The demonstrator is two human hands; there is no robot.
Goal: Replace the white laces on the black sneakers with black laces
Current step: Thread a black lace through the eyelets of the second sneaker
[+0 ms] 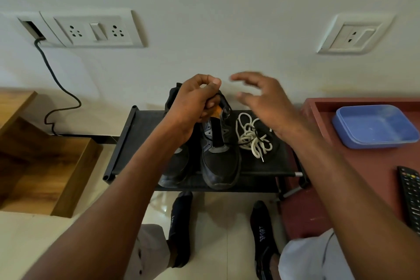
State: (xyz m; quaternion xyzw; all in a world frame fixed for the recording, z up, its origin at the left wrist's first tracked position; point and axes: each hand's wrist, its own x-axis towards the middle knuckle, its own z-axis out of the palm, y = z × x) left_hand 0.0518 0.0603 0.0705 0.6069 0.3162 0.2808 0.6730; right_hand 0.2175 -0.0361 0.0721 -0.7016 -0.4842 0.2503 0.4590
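Two black sneakers stand side by side on a low black rack point(127, 143), toes toward me. The right sneaker point(219, 161) shows fully; my left forearm partly hides the left sneaker point(176, 166). My left hand point(195, 100) is closed above the right sneaker's collar, pinching a black lace point(241, 143) that trails right across the shoe. My right hand point(266, 102) hovers blurred above the rack, fingers spread, holding nothing. A pile of white laces point(250, 134) lies on the rack right of the sneakers.
A reddish table point(372, 166) at the right carries a blue plastic tray point(375, 125) and a remote control point(410, 195). A wooden unit point(45, 161) stands at the left. My feet in dark socks point(261, 229) are on the tiled floor. Wall sockets and a cable point(59, 89) are behind.
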